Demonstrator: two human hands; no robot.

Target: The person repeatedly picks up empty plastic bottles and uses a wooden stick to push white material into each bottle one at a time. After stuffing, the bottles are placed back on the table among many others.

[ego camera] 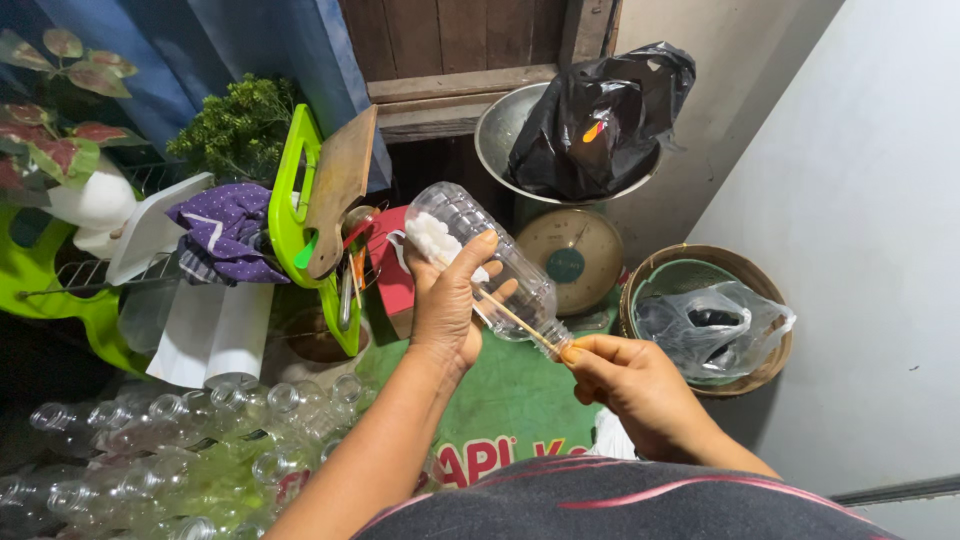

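My left hand (448, 300) grips a clear plastic bottle (515, 278), tilted with its base up to the left and its mouth down to the right. White cotton-like stuffing (432, 238) sits inside near the base. My right hand (630, 385) pinches a thin wooden stick (518, 322) at the bottle's mouth; the stick runs up inside the bottle toward the stuffing.
Several empty clear bottles (180, 440) lie at lower left. A green rack (300, 190) holds a wooden board and purple cloth. Behind stand a metal bowl with a black bag (600, 115), a dial scale (578, 258) and a woven basket (700, 262) with a plastic bag. A white wall is at right.
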